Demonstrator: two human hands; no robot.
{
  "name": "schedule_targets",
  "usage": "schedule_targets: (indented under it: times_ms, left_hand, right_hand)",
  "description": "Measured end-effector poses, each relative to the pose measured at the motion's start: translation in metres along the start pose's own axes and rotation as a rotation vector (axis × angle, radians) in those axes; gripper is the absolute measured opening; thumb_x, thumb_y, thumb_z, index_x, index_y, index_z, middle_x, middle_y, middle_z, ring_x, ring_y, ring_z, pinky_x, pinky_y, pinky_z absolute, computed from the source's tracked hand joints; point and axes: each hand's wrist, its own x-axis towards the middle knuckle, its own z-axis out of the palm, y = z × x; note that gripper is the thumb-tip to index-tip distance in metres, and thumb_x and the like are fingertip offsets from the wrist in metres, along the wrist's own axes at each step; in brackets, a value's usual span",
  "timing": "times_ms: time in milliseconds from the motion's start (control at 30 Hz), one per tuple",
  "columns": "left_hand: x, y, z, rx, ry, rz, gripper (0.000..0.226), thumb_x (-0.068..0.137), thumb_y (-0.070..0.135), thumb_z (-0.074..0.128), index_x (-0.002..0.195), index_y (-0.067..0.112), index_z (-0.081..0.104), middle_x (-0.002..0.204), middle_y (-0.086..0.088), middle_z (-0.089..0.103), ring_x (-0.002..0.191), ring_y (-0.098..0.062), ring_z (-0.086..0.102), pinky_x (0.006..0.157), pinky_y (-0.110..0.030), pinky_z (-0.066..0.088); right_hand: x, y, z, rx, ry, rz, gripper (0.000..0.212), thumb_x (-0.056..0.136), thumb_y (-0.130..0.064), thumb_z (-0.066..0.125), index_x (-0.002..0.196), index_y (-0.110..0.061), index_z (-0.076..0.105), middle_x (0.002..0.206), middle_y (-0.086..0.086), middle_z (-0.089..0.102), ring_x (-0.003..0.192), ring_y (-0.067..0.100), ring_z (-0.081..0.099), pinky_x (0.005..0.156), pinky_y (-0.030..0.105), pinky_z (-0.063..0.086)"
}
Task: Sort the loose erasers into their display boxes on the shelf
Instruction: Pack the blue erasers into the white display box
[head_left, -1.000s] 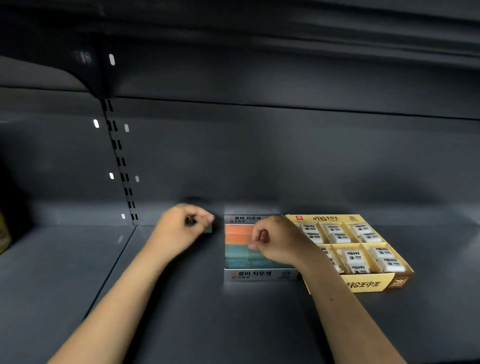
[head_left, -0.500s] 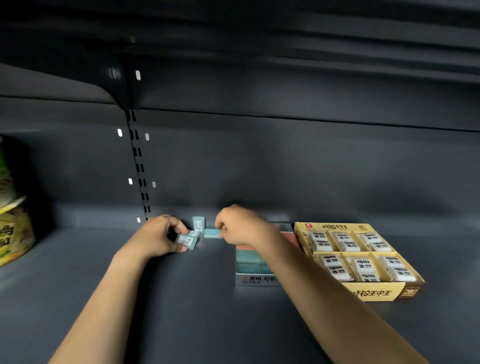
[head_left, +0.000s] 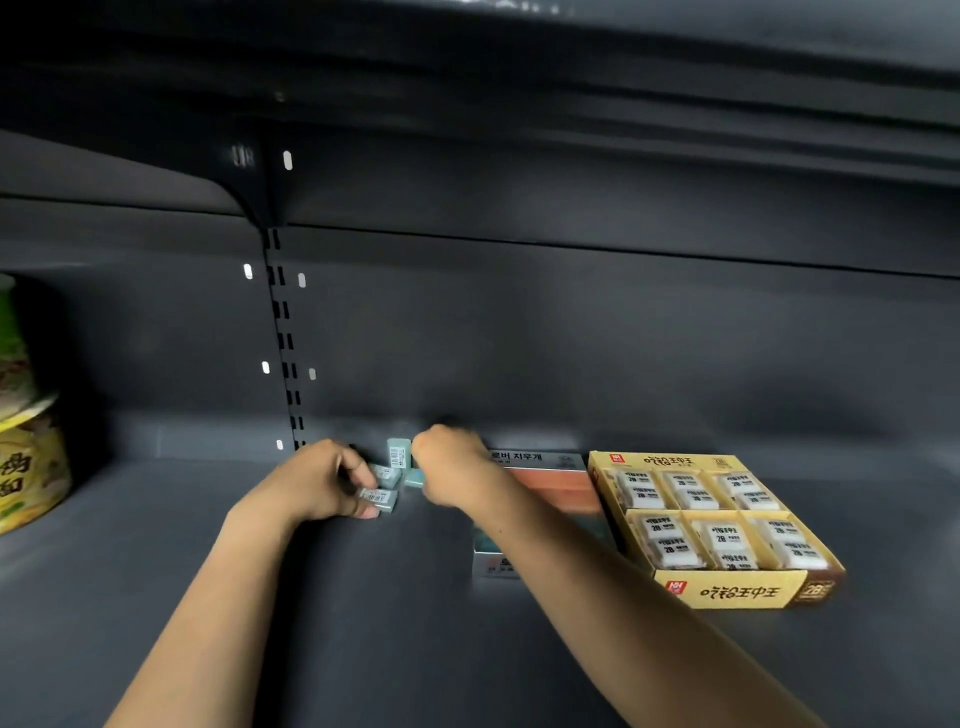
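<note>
Shelf (head_left: 156, 597): dark grey metal deck with a slotted upright at the back.
Far middle: loose pale-green erasers (head_left: 387, 486), one standing on end.
Right of them: grey display box (head_left: 540, 462).
Far right: yellow display box (head_left: 727, 590) of wrapped white erasers.
Left edge: yellow-green containers (head_left: 26, 467), stacked.

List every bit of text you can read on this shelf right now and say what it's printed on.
"로버 지우개": back flap of the grey box.
"2B": corner of the yellow box, and on the wrapped erasers inside it.
"KH": red badge on the yellow box front, faint.
Large stylised lettering on the yellow box: not sure of the characters.
Barcode labels on the loose teal erasers: too small.
Noodle cups at left: blurred.
</note>
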Motion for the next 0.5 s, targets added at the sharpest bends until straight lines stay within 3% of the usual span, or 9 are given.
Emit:
schedule_targets:
  times_ms: [167, 300, 367, 500]
  left_hand:
    - [0.001, 0.0, 0.0, -0.006, -0.045, 0.001, 0.024, 0.056, 0.018, 0.088, 0.067, 0.028, 0.069, 0.073, 0.008, 0.063, 0.072, -0.008, 0.058, 0.074, -0.024, 0.046]
    - [0.003, -0.003, 0.001, 0.031, 0.006, 0.042, 0.022, 0.073, 0.031, 0.077, 0.056, 0.03, 0.063, 0.067, 0.008, 0.064, 0.066, -0.004, 0.055, 0.07, -0.021, 0.044]
    - [0.003, -0.003, 0.001, 0.061, 0.023, 0.056, 0.028, 0.078, 0.031, 0.072, 0.054, 0.031, 0.058, 0.066, 0.005, 0.064, 0.064, -0.005, 0.054, 0.066, -0.018, 0.041]
    - [0.004, 0.002, 0.003, 0.049, 0.021, 0.078, 0.02, 0.081, 0.027, 0.07, 0.064, 0.032, 0.061, 0.08, 0.0, 0.071, 0.08, -0.015, 0.064, 0.073, -0.018, 0.044]
  right_hand:
    - [-0.003, 0.002, 0.002, 0.021, 0.029, -0.019, 0.02, 0.084, -0.012, 0.061, 0.102, -0.006, 0.063, 0.111, 0.013, 0.063, 0.102, 0.033, 0.063, 0.079, 0.032, 0.049]
    - [-0.005, 0.012, 0.006, 0.204, 0.107, 0.026, 0.016, 0.085, -0.012, 0.056, 0.097, -0.01, 0.067, 0.105, 0.013, 0.066, 0.098, 0.034, 0.064, 0.08, 0.033, 0.05]
    - [-0.01, 0.022, 0.002, 0.313, 0.163, 0.054, 0.016, 0.085, -0.016, 0.056, 0.096, -0.016, 0.068, 0.103, 0.009, 0.068, 0.099, 0.03, 0.063, 0.082, 0.032, 0.051]
    - [-0.033, 0.051, -0.014, 0.417, 0.242, 0.094, 0.014, 0.084, -0.019, 0.062, 0.096, -0.02, 0.069, 0.096, -0.003, 0.071, 0.09, 0.016, 0.064, 0.076, 0.025, 0.049]
